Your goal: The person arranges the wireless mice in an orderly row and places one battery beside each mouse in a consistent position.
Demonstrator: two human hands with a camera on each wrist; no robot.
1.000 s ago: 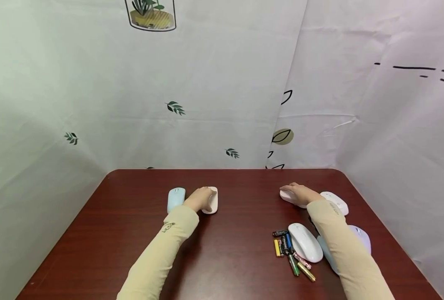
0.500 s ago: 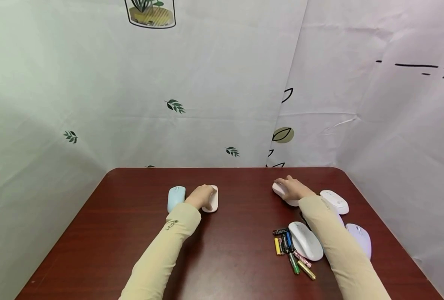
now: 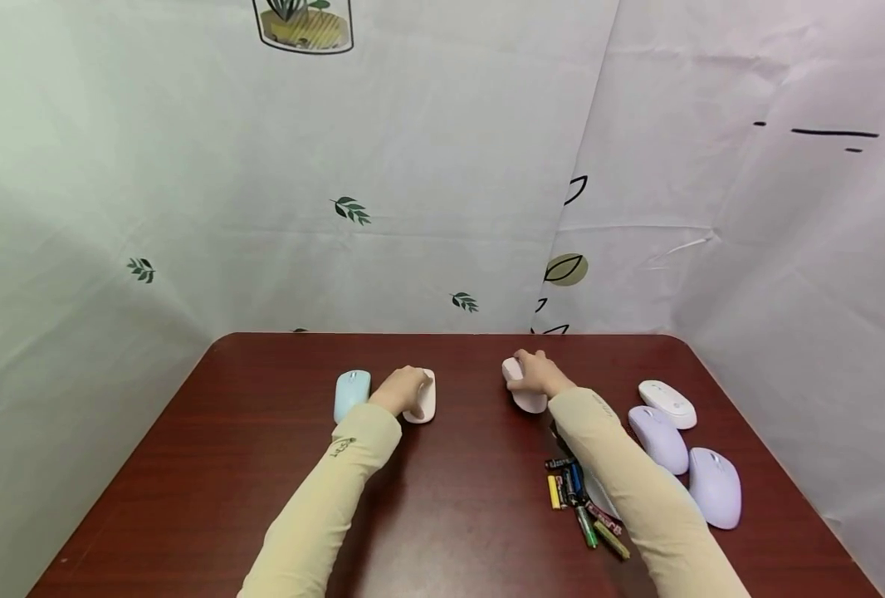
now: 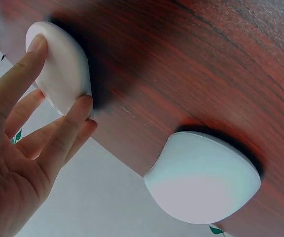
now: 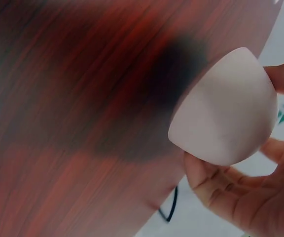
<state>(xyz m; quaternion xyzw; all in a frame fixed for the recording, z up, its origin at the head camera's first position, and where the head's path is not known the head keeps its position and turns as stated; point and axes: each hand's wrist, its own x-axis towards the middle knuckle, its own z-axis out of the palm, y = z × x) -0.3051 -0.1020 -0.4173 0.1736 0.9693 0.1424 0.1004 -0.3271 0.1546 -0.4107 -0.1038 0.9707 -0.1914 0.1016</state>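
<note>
With thumb and fingers on its sides, my left hand point(image 3: 400, 392) grips a whitish computer mouse point(image 3: 427, 400) near the table's far edge; the left wrist view shows this mouse point(image 4: 63, 64) close up. A light blue mouse point(image 3: 351, 395) lies just left of that hand. My right hand point(image 3: 541, 375) holds a pale pinkish-white mouse point(image 3: 528, 400) between thumb and fingers, right of the table's middle. In the right wrist view, the held mouse point(image 5: 226, 111) looks slightly raised, its shadow falling beside it. Its underside is hidden.
Several batteries point(image 3: 571, 490) lie loose at the right, next to a white mouse point(image 3: 596, 492) mostly hidden under my right forearm. Further right are another white mouse point(image 3: 668, 404) and two lavender mice, one nearer point(image 3: 715, 488) and one further point(image 3: 659, 440). Fabric walls surround the table point(image 3: 472, 523).
My right hand has carried its pinkish-white mouse leftward from beside the far white mouse, uncovering the lavender mouse under the forearm. My left hand stays on its mouse.
</note>
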